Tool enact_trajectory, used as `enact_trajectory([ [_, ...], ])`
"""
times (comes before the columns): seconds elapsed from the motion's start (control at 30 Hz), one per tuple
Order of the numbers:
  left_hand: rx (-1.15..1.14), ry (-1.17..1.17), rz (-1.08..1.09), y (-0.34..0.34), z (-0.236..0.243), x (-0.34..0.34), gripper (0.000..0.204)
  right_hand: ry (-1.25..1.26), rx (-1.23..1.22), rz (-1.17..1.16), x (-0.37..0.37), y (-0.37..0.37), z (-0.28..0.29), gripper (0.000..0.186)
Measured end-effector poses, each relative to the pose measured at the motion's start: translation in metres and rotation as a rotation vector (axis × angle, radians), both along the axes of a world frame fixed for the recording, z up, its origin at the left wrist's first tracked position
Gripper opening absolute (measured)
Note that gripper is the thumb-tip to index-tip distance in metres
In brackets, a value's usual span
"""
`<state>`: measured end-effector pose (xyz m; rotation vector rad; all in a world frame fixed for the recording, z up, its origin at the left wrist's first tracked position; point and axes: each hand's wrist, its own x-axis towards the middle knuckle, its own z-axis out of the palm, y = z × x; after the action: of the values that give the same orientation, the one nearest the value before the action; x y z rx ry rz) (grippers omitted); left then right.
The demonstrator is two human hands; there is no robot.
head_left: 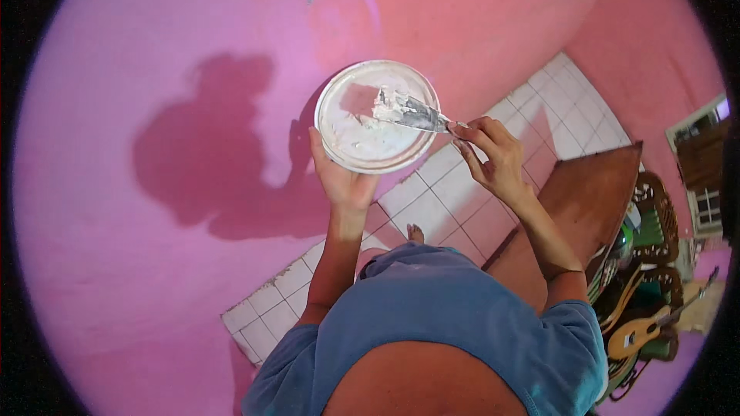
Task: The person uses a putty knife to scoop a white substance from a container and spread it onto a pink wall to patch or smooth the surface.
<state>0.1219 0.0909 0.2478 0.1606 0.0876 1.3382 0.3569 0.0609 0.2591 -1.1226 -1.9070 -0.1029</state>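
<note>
From below and at its left rim, my left hand supports a round white plastic lid, thumb up along the edge. White putty is smeared and heaped on the lid's upper face. My right hand pinches the handle of a putty knife between thumb and fingers. Its flat grey blade reaches leftward over the lid, with putty clinging to the tip. Whether the blade presses on the lid I cannot tell. Most of my left fingers are hidden beneath the lid.
A pink wall with patchy paint stands ahead and left, carrying my shadow. White floor tiles run along its foot. A brown wooden panel is at my right, with carved chairs and a guitar beyond.
</note>
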Motion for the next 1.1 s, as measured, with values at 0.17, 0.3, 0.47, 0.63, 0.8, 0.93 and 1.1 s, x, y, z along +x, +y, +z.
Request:
enact_trajectory([
  [0.17, 0.078, -0.072, -0.142, -0.004, 0.000, -0.073, 0.066, -0.079, 0.045, -0.131, -0.082, -0.029, -0.005, 0.035],
  [0.3, 0.017, 0.039, -0.179, -0.057, -0.033, -0.221, 0.066, -0.199, -0.011, -0.192, -0.231, -0.103, -0.039, 0.030],
  [0.47, 0.056, -0.213, -0.277, 0.010, 0.011, -0.270, 0.061, -0.348, -0.114, -0.185, -0.261, -0.058, 0.040, 0.031],
  [0.63, -0.047, -0.003, -0.234, 0.146, 0.102, -0.276, 0.063, -0.484, -0.182, -0.206, -0.261, 0.059, 0.150, 0.026],
  [0.8, -0.095, 0.039, -0.220, 0.223, 0.121, -0.380, 0.065, -0.522, -0.289, -0.203, -0.361, 0.130, 0.190, 0.026],
  [0.93, -0.149, 0.049, -0.241, 0.245, 0.110, -0.463, 0.064, -0.560, -0.351, -0.192, -0.436, 0.142, 0.189, 0.027],
  [1.1, -0.140, -0.011, -0.319, 0.250, 0.103, -0.515, 0.060, -0.610, -0.351, -0.219, -0.479, 0.137, 0.200, 0.026],
])
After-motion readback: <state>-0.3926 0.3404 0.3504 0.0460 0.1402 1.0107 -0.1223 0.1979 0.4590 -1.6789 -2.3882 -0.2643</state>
